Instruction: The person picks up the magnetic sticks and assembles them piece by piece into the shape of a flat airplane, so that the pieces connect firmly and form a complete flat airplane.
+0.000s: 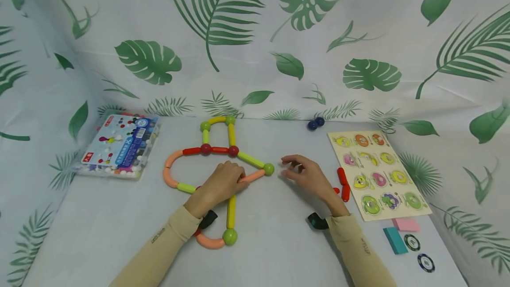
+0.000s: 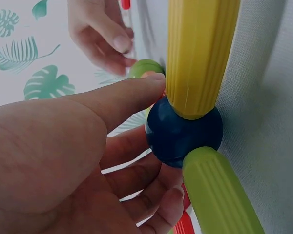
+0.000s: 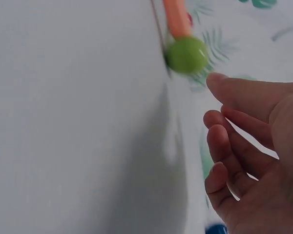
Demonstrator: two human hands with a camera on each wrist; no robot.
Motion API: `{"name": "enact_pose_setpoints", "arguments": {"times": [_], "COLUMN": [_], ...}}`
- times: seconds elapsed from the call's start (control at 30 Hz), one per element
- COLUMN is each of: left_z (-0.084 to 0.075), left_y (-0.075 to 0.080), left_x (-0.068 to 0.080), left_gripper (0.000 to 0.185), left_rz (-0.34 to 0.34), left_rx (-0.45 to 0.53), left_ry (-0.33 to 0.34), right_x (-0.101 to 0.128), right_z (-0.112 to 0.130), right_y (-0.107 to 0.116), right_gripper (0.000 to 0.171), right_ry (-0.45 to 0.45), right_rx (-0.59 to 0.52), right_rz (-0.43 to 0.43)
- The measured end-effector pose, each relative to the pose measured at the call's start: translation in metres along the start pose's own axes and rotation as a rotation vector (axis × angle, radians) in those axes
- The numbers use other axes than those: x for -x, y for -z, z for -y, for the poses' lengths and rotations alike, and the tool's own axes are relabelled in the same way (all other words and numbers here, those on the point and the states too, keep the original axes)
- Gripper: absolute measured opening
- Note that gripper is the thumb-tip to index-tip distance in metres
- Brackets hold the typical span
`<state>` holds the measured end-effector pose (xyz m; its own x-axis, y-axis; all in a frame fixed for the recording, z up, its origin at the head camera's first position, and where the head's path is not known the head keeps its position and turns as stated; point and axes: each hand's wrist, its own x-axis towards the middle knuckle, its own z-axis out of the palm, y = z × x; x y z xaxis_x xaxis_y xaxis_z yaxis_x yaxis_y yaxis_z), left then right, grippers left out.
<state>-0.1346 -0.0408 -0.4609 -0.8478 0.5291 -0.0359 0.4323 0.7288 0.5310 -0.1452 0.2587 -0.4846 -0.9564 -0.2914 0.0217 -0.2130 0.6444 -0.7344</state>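
Left hand point(image 1: 218, 185) resting on stick-and-ball figure point(image 1: 217, 163) mid-counter point(image 1: 119, 234), fingers loosely curled by dark blue ball point(image 2: 183, 131) w/ yellow stick point(image 2: 200, 53) – not gripping; right hand point(image 1: 308, 176) relaxed, holding nothing, just beside green ball point(image 1: 268, 168) at orange stick point(image 1: 253, 175) end – not touching; puzzle board point(image 1: 378, 174) to the right.
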Motion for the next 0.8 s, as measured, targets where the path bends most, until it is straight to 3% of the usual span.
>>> {"name": "enact_pose_setpoints", "arguments": {"times": [0.33, 0.63, 0.8], "left_z": [0.002, 0.0, -0.003], "left_y": [0.002, 0.004, 0.004], "left_x": [0.001, -0.003, -0.004], "left_gripper": [0.017, 0.021, 0.021], "left_rz": [0.014, 0.038, 0.053], "left_rx": [0.054, 0.047, 0.05], "left_ry": [0.003, 0.021, 0.026], "right_x": [0.059, 0.093, 0.098], "right_z": [-0.027, -0.037, -0.041], "right_y": [0.052, 0.061, 0.063], "right_gripper": [0.033, 0.032, 0.033], "right_ry": [-0.074, -0.086, -0.074], "right_rx": [0.132, 0.266, 0.349], "right_rz": [-0.166, -0.049, -0.048]}}
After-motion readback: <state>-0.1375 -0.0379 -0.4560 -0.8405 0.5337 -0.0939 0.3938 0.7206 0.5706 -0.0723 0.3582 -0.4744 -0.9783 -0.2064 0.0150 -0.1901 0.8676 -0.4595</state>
